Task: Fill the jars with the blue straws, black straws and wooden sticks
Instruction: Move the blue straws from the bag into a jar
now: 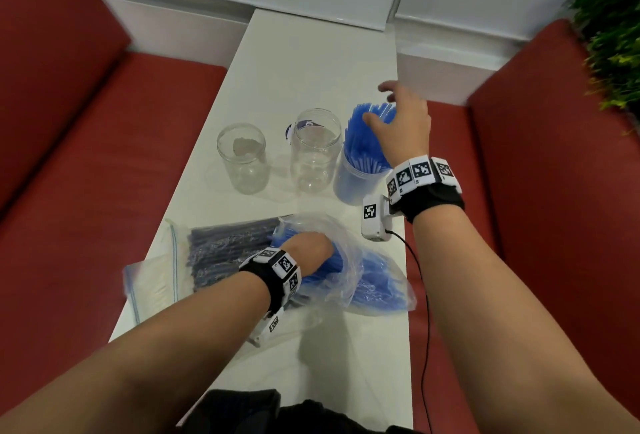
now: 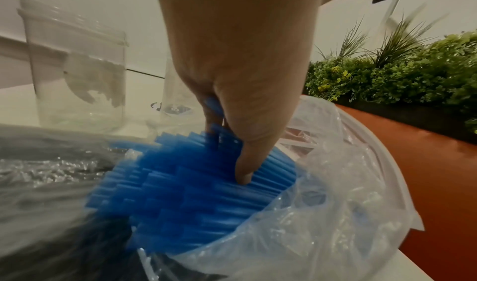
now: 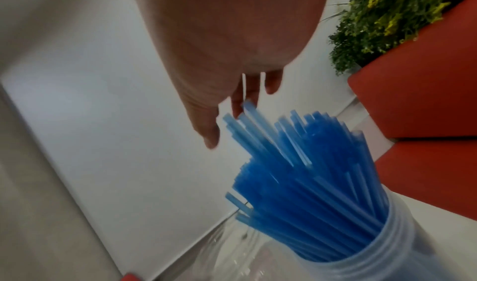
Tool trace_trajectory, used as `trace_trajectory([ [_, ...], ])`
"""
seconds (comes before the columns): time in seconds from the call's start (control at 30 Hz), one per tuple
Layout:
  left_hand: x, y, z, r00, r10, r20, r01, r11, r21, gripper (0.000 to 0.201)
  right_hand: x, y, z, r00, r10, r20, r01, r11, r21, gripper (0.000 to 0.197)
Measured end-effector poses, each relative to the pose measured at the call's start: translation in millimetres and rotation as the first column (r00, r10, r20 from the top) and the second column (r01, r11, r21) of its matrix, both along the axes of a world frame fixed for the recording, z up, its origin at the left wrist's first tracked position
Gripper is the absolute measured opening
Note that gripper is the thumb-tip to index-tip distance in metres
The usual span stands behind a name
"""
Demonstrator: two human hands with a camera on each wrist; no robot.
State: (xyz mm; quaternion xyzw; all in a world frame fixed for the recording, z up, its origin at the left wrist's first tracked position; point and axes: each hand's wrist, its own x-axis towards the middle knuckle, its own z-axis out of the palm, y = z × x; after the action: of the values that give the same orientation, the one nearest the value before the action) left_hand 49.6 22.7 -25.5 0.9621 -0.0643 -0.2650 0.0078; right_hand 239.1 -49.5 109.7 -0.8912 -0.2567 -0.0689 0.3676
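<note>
three jars stand in a row across the table [image 1: 304, 63] ahead of me: the left jar [image 1: 242, 160], the middle jar [image 1: 314, 153] just beside it, and the right jar [image 1: 356, 181] near the table's right edge. a bundle of straws [image 1: 363, 143] stands in the right jar, fanning out above its rim. my right hand [image 1: 401, 122] is over their tops. nearer to me three bags lie side by side: one bag of sticks [image 1: 152, 281] at the left edge, a bag of straws [image 1: 221, 246] in the middle, and an open bag [image 1: 377, 281] on the right. my left hand [image 1: 308, 246] is inside the open bag, on the straws in it [image 2: 185, 193].
</note>
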Motion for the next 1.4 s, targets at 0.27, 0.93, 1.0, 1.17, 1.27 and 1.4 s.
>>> trace_trajectory([
  [0.27,2,-5,10,0.999,0.04,0.024,-0.043,0.989,0.14,0.029,-12,7,-52,0.994,0.102,0.031,-0.06,0.776,-0.628,0.071],
  [0.93,7,2,130,0.962,0.267,-0.056,-0.234,0.914,0.332,0.027,-123,-28,-64,0.76,0.398,-0.513,-0.563,0.798,-0.215,0.055],
  [1.0,6,-1,150,0.954,0.294,-0.053,-0.256,0.897,0.362,0.026,-131,-26,-72,0.74,0.392,-0.547,-0.577,0.787,-0.217,0.055],
  [1.17,2,-13,190,0.982,0.183,0.045,-0.187,0.903,0.386,0.016,-145,-29,-82,0.756,0.312,-0.575,-0.384,0.923,-0.003,0.011],
  [1.27,2,-13,222,0.964,0.007,0.267,-0.086,0.955,0.285,0.036,-153,-30,-74,0.729,0.28,-0.625,-0.194,0.96,0.203,0.031],
  [1.4,7,-3,244,0.784,0.034,0.62,-0.065,0.998,0.027,0.05,-159,-27,-51,0.686,0.401,-0.607,-0.15,0.894,0.422,0.04],
])
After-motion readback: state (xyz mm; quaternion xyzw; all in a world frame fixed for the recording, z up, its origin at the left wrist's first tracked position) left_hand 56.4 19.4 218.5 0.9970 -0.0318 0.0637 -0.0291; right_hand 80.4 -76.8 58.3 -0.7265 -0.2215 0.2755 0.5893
